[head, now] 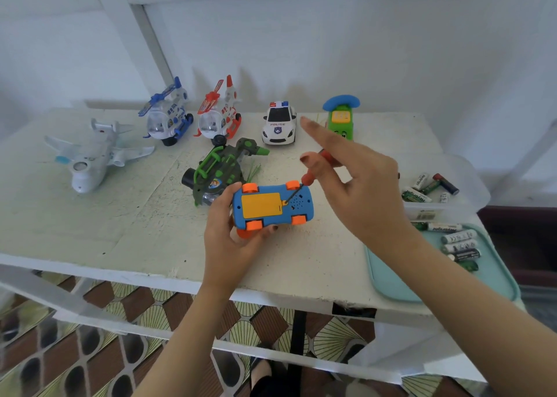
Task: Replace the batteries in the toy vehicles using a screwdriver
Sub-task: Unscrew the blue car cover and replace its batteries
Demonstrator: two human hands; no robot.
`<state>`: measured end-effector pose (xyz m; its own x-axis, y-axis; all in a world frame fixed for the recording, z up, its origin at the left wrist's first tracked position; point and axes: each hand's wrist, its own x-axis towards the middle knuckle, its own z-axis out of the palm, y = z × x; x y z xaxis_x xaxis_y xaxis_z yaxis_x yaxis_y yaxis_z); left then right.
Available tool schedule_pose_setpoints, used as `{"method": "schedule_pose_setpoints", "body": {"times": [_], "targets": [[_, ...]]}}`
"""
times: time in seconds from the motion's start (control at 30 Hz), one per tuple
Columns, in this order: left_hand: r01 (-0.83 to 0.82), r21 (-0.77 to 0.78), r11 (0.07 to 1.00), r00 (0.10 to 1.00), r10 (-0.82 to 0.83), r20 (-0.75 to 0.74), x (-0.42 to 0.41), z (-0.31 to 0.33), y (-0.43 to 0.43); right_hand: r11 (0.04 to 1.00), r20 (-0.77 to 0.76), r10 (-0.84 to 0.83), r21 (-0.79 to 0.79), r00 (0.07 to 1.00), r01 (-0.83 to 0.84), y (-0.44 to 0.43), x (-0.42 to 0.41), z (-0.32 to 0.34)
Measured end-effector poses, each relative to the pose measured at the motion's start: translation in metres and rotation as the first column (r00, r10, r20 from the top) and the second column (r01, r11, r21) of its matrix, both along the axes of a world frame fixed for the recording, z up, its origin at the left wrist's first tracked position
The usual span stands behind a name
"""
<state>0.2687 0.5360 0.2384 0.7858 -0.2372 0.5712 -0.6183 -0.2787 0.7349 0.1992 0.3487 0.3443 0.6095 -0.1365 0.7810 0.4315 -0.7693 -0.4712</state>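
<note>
Found blue toy car (pixel 272 205) belly-up, long axis left-right, gripped by left hand's (pixel 229 234) curled fingers. Noted screwdriver (pixel 307 179) pinched in right hand (pixel 358 185) (index finger raised), slanting down from beyond car's right end onto screw (pixel 285 203) beside yellow battery cover (pixel 261 205).

Blue toy car (pixel 272 205): orange wheels and a yellow underside panel are recorded. Screwdriver (pixel 309 178): handle red. Table (pixel 120 216), aeroplane (pixel 90 158) and police car (pixel 278 125): white is noted, the aeroplane with pale blue marks. Blue-trimmed helicopter (pixel 167 116) and red-trimmed helicopter (pixel 218 116): bodies white. Tray (pixel 492 252): teal. Floor (pixel 135 312): patterned with brown diamonds and yellow-green fan motifs.
</note>
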Motion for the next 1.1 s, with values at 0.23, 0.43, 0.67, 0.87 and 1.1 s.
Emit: {"method": "schedule_pose_setpoints", "body": {"times": [0.23,0.43,0.67,0.87,1.1], "targets": [[0.001,0.0,1.0,1.0,-0.001,-0.003,0.001,-0.002,0.0,0.954,-0.058,0.269,0.15,0.961,-0.258,0.0,-0.005,0.006],[0.0,0.001,1.0,1.0,0.0,0.01,0.002,-0.002,-0.001,0.96,-0.031,0.153,0.242,0.988,-0.141,-0.005,-0.003,0.003],[-0.007,-0.01,1.0,1.0,0.007,0.002,0.002,-0.004,0.0,0.98,-0.183,0.174,0.132,0.968,-0.151,-0.002,-0.006,-0.01],[-0.014,-0.01,1.0,1.0,0.014,0.013,0.003,-0.005,0.0,0.971,-0.184,0.236,0.084,0.954,-0.224,-0.005,-0.005,0.003],[-0.007,-0.008,1.0,0.999,0.008,0.042,0.001,-0.003,-0.001,0.971,-0.199,0.215,0.153,0.956,-0.186,-0.014,0.003,0.013]]}}
